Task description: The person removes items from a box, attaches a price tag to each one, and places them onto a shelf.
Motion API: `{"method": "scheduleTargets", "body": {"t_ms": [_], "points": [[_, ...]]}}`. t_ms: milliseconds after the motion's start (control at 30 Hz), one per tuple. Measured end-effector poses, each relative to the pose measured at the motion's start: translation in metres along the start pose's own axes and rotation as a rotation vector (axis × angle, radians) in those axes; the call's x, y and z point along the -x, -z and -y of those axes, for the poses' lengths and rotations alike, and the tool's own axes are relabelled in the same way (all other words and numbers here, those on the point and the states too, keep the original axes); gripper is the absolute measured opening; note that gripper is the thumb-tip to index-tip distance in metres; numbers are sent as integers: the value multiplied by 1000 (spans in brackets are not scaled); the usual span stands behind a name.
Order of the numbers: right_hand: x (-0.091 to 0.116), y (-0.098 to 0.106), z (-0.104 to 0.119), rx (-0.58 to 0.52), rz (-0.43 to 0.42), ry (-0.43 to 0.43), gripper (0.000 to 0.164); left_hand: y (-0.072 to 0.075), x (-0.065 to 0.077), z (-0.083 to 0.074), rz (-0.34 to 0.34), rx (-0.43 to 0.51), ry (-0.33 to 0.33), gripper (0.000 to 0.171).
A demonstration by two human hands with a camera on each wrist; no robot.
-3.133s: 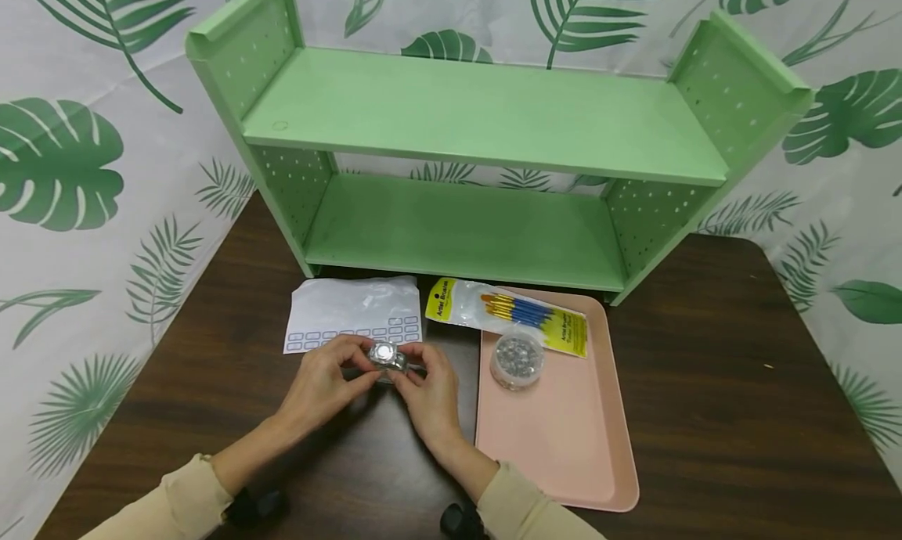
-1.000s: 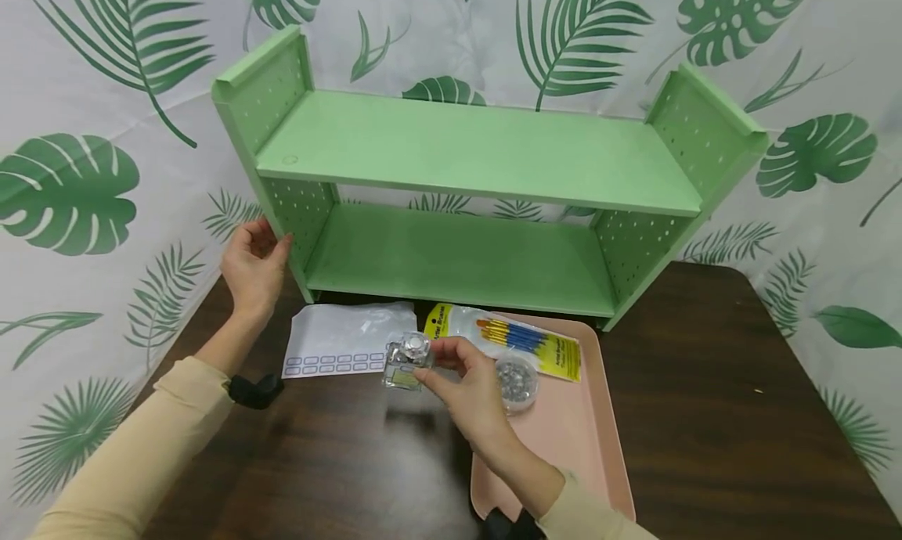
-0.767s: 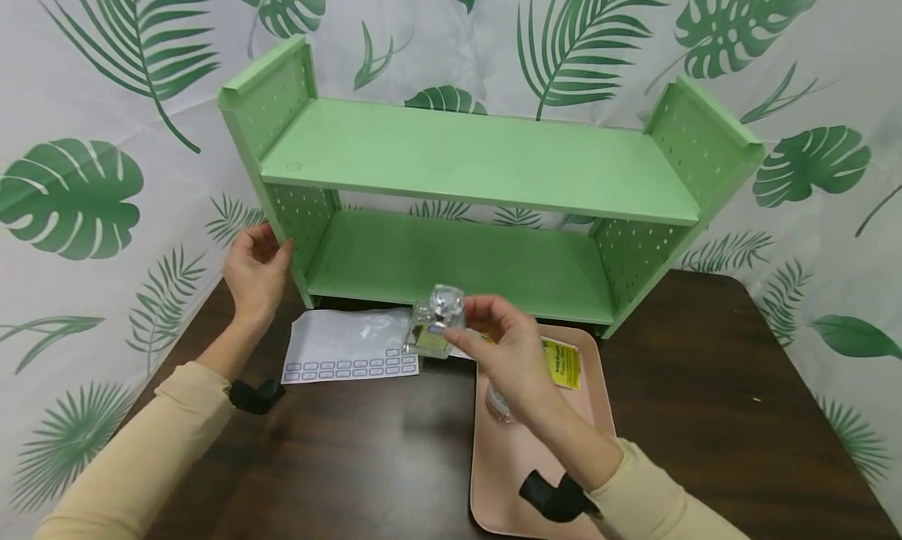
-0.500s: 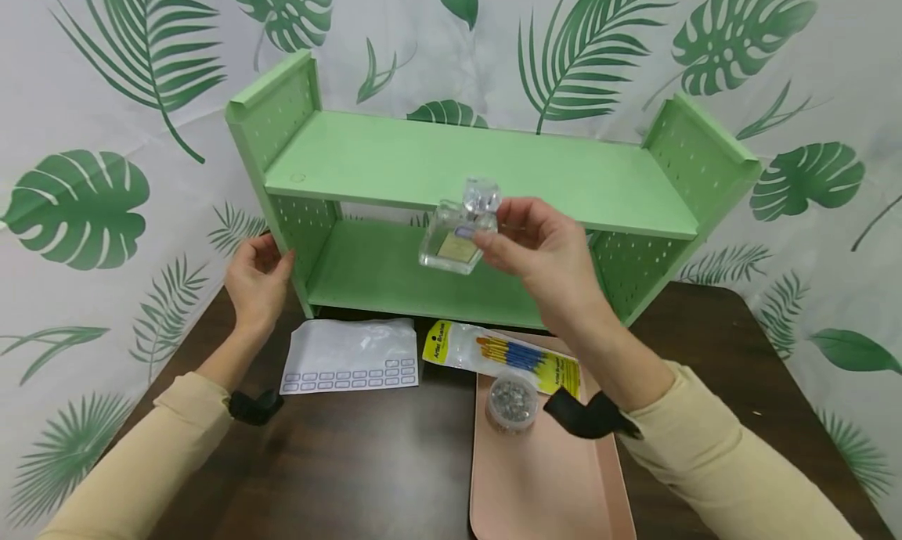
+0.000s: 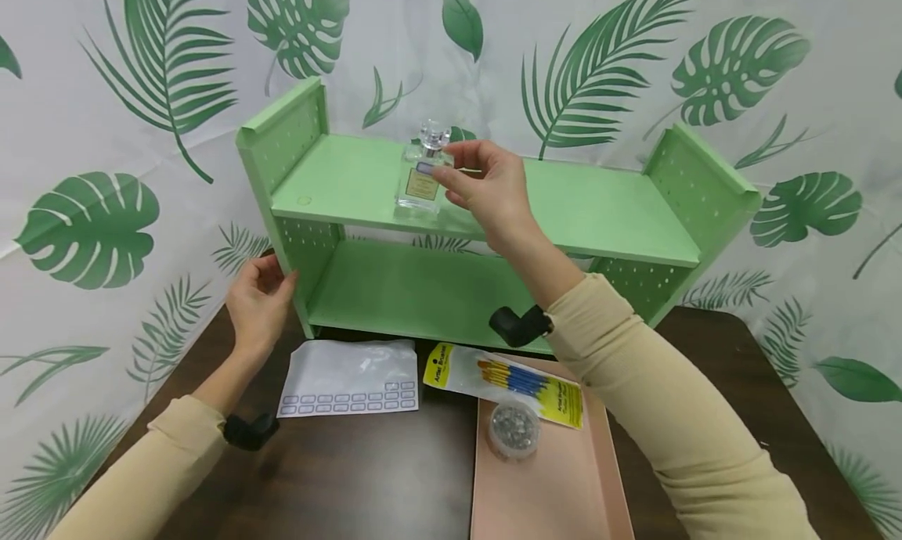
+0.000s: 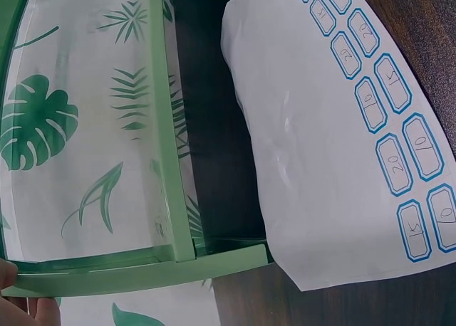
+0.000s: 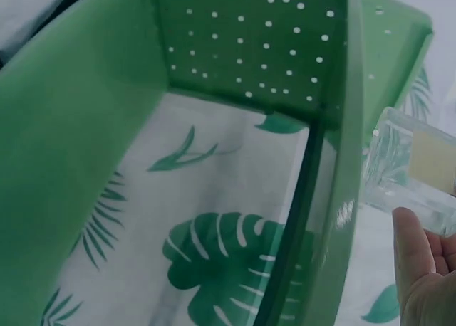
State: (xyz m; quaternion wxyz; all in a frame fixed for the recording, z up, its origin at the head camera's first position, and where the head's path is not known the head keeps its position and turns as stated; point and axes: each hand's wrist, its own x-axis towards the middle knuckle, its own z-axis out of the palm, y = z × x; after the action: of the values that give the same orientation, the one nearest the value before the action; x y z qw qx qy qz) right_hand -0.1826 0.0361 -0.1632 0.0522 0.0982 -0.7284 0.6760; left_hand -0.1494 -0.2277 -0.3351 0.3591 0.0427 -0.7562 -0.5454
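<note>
The brush packet (image 5: 503,385) reads "Artist Brushes"; blue-framed labels (image 6: 394,164) on the white sheet (image 6: 292,141) bear 10 and 20.

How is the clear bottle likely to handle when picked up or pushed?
The clear bottle looks like glass, so it is probably stiff but breakable. Its smooth, shiny faces may be slippery. Its flat sides suggest it would slide or tip rather than roll.

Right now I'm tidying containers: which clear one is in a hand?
The square, labelled bottle, held in the right hand; the other, a round tub, sits apart from both hands on the pink tray.
</note>
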Motion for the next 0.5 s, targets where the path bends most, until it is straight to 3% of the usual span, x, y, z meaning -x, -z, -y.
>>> {"method": "scheduleTargets", "body": {"t_ms": [100, 167, 500], "points": [[-8, -10, 0, 40, 17, 8, 27, 0, 1, 1, -2, 1, -7, 22], [-13, -17, 1, 62, 24, 12, 27, -1, -2, 10, -12, 7, -14, 22], [-27, -37, -2, 94, 35, 24, 27, -1, -1, 8, -18, 48, 9, 21]]}}
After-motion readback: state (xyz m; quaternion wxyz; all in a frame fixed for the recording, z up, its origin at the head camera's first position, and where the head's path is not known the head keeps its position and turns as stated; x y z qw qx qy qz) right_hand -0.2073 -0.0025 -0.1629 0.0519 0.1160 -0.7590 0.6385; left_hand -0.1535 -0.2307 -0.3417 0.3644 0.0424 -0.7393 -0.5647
